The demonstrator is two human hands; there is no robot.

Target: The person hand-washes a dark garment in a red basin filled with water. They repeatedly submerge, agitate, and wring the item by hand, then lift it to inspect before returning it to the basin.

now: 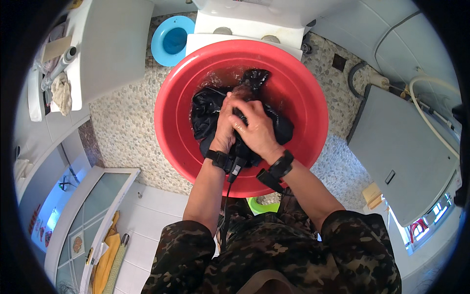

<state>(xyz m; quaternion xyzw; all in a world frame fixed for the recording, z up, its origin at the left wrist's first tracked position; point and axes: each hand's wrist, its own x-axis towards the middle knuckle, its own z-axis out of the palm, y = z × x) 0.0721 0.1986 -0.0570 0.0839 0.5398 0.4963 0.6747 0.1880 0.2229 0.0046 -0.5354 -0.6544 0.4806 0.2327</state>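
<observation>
A wide red plastic basin [315, 121] stands before me, holding shallow water [229, 75]. In it lies a bunched, soaking black cloth [205, 114], probably a garment, its folds shiny with wet. My left hand [224, 128] grips the cloth near the basin's middle. Against it, my right hand [259, 128] bears down on the same bunch, its fingers curled over the cloth and partly over the left hand. One end of the cloth sticks out beyond my fingers at the far side. Black straps with small devices circle both wrists, and a cable hangs from the left one.
Behind the basin are a light blue basin [158, 44] and a white appliance base [244, 27]. A grey-lidded appliance [400, 147] and a hose [415, 92] stand right. A glazed door [99, 213] is at lower left. Bright green plastic [263, 207] shows beneath the basin.
</observation>
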